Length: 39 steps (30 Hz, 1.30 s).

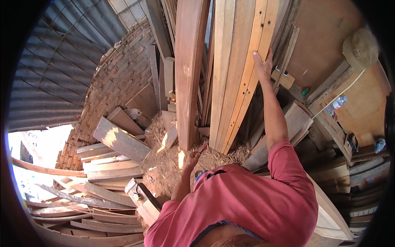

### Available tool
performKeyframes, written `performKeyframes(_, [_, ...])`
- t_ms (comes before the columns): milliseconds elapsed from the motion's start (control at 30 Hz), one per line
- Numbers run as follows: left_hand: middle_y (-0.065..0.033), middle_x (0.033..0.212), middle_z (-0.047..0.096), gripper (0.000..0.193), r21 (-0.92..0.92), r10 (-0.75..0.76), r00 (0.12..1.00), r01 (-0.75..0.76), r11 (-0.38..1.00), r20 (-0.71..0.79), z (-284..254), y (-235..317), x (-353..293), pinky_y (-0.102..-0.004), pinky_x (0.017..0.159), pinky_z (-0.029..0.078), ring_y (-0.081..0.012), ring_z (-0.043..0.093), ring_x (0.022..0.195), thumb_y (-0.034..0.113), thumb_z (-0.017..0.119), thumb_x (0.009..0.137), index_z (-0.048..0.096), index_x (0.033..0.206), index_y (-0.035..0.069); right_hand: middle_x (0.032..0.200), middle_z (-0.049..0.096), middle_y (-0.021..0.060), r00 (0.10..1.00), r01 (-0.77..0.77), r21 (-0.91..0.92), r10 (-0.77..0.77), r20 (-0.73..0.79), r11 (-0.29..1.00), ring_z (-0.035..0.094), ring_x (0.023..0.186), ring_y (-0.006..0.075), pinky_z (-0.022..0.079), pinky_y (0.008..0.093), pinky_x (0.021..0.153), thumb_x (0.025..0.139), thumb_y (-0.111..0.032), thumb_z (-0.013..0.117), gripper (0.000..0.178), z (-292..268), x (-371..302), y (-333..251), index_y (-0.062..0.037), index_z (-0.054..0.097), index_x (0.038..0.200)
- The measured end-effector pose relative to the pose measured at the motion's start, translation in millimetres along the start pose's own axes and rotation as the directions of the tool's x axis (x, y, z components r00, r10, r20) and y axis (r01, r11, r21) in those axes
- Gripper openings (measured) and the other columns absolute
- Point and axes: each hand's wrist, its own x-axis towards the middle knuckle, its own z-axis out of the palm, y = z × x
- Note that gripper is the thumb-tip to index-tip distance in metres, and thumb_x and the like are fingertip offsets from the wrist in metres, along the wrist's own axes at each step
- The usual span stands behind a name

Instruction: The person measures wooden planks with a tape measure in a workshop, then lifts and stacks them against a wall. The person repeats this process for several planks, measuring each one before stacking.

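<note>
My right hand (263,66) is closed around the outer edge of a light wooden plank (240,102) with several dark holes in it, thumb on its face and fingers behind. This plank leans upright at the right side of a row of pale planks (227,61). Low down by the foot of the planks, my left hand (191,159) is closed on a slim red thing (203,147), too small to identify. A broad reddish-brown board (188,74) stands upright just beyond that hand.
Wood shavings (164,173) cover the ground. Stacked offcuts (113,171) and curved wooden pieces (111,218) lie at left, near a brick wall (119,72). At right are a hat (360,48), a plastic bottle (339,102), a pale cord (343,92) and more timber (298,119).
</note>
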Motion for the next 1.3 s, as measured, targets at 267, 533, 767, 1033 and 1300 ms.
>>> performKeyframes(267, [-0.0226,0.123,0.072,0.067,0.165,-0.358,0.933,0.357,0.920,-0.026,17.3,-29.5,-81.9,-0.0410,0.097,0.055,-0.0296,0.069,0.113,0.042,0.068,0.096,0.057,0.143,-0.004,0.141,0.061,0.0265,1.000,-0.004,-0.042,0.004,-0.017,0.999,0.060,0.131,0.0342,0.046,0.0414,0.110,0.095,-0.040,0.073,0.087,-2.2,-13.3,-2.0,0.0004,0.032,0.160])
performKeyframes(533, [-0.0184,0.112,0.076,0.055,0.036,-0.562,0.824,0.565,0.824,-0.066,23.4,-86.6,-215.0,-0.0376,0.091,0.056,-0.0263,0.072,0.103,0.038,0.064,0.096,0.067,0.133,-0.003,0.146,0.058,0.0261,0.892,-0.354,-0.333,0.423,0.160,0.874,0.055,0.135,0.0449,0.045,0.0475,0.110,0.106,-0.038,0.051,0.058,-23.4,-218.2,161.8,-0.0040,0.047,0.152])
performKeyframes(767, [-0.0170,0.112,0.075,0.058,-0.160,-0.589,0.791,0.568,0.807,-0.163,39.7,-97.5,-256.0,-0.0392,0.089,0.057,-0.0266,0.072,0.104,0.040,0.065,0.098,0.064,0.137,-0.003,0.130,0.067,0.0255,-0.156,0.241,-0.522,0.563,0.811,0.818,0.067,0.120,0.0369,0.052,0.0483,0.101,0.092,-0.041,0.070,0.046,-98.5,-457.0,208.3,-0.0028,0.074,0.116])
performKeyframes(1033, [-0.0167,0.128,0.070,0.071,-0.219,-0.472,0.864,0.433,0.874,-0.175,43.1,-111.6,-256.6,-0.0403,0.089,0.055,-0.0273,0.068,0.111,0.047,0.068,0.097,0.052,0.151,0.003,0.102,0.075,0.0236,-0.180,0.301,-0.392,0.455,0.872,0.870,0.073,0.097,0.0405,0.057,0.0485,0.085,0.094,-0.032,0.062,0.034,-63.1,-529.7,190.2,-0.0027,0.077,0.099])
performKeyframes(1300, [-0.0340,0.152,0.045,0.072,0.189,-0.351,0.806,0.483,0.855,-0.476,40.4,-137.8,-387.1,-0.0532,0.119,0.037,-0.0478,0.041,0.144,0.040,0.071,0.092,0.050,0.151,0.004,0.113,0.072,0.0274,-0.098,0.306,-0.547,0.597,0.796,0.779,0.071,0.109,0.0406,0.055,0.0498,0.096,0.096,-0.028,0.053,0.037,-119.1,-610.2,144.8,-0.0018,0.078,0.107])
